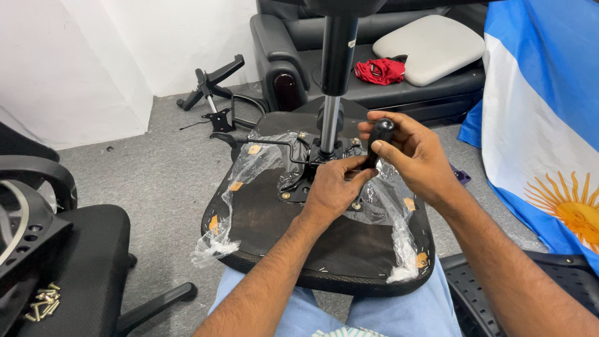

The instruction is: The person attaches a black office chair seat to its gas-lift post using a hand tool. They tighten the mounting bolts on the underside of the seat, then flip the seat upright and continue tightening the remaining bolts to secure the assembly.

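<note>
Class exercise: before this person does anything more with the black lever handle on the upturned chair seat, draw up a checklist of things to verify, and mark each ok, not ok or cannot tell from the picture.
1. Right hand grips the black lever handle: ok.
2. Left hand steadies the mechanism plate: ok.
3. Chair seat rests upside down across the lap, fairly level: ok.
4. Gas cylinder stands upright in the plate: ok.
5. Plastic wrap is clear of the mechanism: not ok, it lies loose around the plate.
6. Plate bolts are tight: cannot tell.
</note>
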